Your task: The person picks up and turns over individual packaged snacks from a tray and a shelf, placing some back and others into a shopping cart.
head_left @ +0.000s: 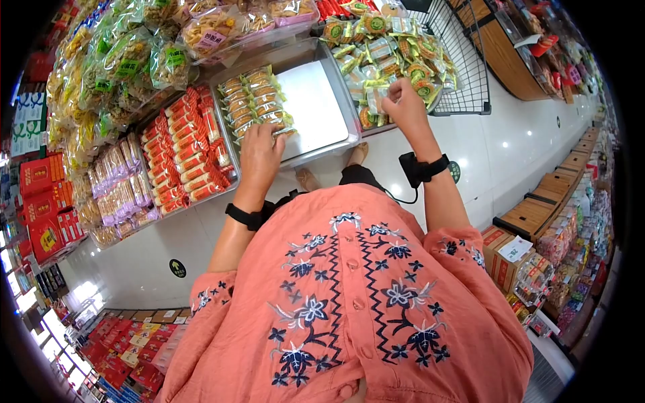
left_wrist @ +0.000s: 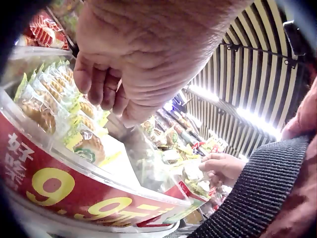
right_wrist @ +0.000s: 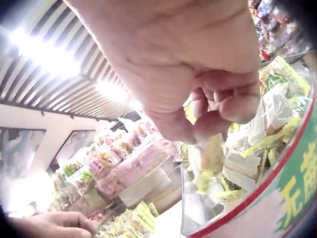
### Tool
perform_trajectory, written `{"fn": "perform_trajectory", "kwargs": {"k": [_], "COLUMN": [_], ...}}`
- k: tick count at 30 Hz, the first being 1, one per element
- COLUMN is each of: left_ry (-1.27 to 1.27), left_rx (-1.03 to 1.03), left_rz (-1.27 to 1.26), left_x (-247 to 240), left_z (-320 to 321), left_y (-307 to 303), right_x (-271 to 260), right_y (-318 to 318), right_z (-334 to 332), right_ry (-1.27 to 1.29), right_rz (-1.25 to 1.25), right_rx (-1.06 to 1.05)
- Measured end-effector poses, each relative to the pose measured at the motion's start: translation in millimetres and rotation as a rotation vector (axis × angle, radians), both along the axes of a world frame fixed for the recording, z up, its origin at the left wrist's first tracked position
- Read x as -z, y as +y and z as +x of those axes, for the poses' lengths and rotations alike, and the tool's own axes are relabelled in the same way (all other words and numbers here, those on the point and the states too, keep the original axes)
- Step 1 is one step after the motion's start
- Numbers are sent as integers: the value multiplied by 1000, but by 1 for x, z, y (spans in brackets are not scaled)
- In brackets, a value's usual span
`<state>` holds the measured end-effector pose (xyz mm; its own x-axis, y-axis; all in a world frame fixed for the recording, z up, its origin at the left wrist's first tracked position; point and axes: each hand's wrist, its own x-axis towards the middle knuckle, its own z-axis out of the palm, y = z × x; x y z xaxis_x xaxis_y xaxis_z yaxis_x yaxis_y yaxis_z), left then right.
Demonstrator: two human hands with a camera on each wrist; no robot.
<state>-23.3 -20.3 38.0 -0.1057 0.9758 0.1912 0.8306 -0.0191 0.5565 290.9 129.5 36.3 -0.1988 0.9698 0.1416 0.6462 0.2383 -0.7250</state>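
In the head view my left hand (head_left: 261, 156) is at the near end of two neat rows of wrapped round cookies (head_left: 254, 101), in a clear bin. Its fingers bend loosely over the last packets, and in the left wrist view I see nothing gripped between them. My right hand (head_left: 408, 114) is over a heap of similar yellow-green packets (head_left: 418, 64) to the right. Thumb and fingers of that hand pinch a wrapped cookie (right_wrist: 205, 163), which hangs over the heap in the right wrist view. A white board (head_left: 316, 107) lies beside the rows.
Left of the bin (head_left: 356, 138) lie red-wrapped snack sticks (head_left: 176, 158) and purple-trimmed packets (head_left: 119, 174). Bagged snacks (head_left: 131, 60) pile up behind. A wire basket (head_left: 463, 74) stands right of the heap. The bin's front carries a red price strip (left_wrist: 54, 191).
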Motion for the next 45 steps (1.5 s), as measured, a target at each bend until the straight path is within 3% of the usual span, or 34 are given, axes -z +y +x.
{"fn": "perform_trajectory", "kwargs": {"k": [1,4,9,17,20,21,24,37,42,45], "left_ry": [-32,-210,-648,-275,-712,-980,-1262,-1345,-1049,-877], "left_rx": [-4,-27,12,290,66,7,-48,-70,-177,-192], "left_rz": [-21,-86,-112,198,-152,-205,-254,-297,-213,-143], "left_x": [-1,-6,-28,-59,-47,-49,-46,-37,-43,-23], "left_z": [0,0,12,24,18,18,7,-8,-21,-35], "left_y": [1,2,20,31,25,24,20,9,12,12], "right_x": [0,-39,-61,-57,-60,-56,-55,-52,-42,-22], "right_y": [2,-5,-10,-19,-21,-20,-22,-27,-29,-29], "right_z": [1,-10,-38,-93,-103,-104,-111,-132,-133,-125], "right_ry": [103,507,793,851,793,767,701,586,522,298], "right_rz": [-1,-543,-752,-992,-1060,-1059,-1033,-964,-856,-842], "right_rx": [-2,137,-39,-262,-292,-312,-371,-434,-458,-551]}}
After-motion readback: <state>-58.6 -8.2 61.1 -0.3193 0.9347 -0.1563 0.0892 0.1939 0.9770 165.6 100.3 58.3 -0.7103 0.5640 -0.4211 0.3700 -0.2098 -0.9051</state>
